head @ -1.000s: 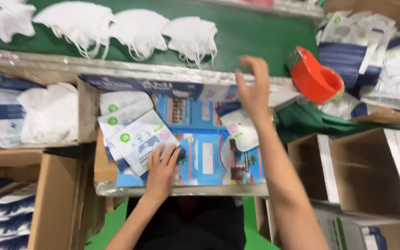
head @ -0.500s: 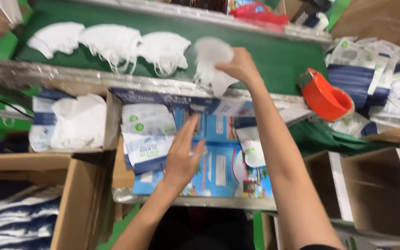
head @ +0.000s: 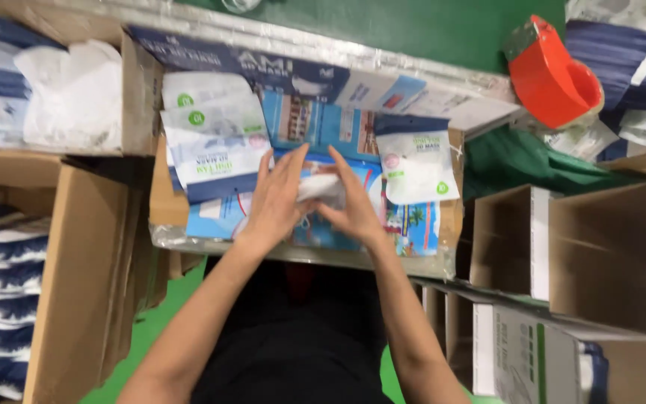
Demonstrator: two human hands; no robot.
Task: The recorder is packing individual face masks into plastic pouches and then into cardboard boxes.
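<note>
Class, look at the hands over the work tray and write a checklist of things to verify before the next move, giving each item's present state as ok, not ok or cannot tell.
1. Both hands on the white fabric mask: ok; left hand and right hand press it from either side.
2. Mask folded flat: cannot tell; the fingers cover most of it.
3. Stack of white-and-blue plastic pouches beside the left hand: ok.
4. Single pouch lying beside the right hand: ok.
5. Orange tape dispenser away from the hands: ok.
6. Brown cardboard box at right open: ok.
</note>
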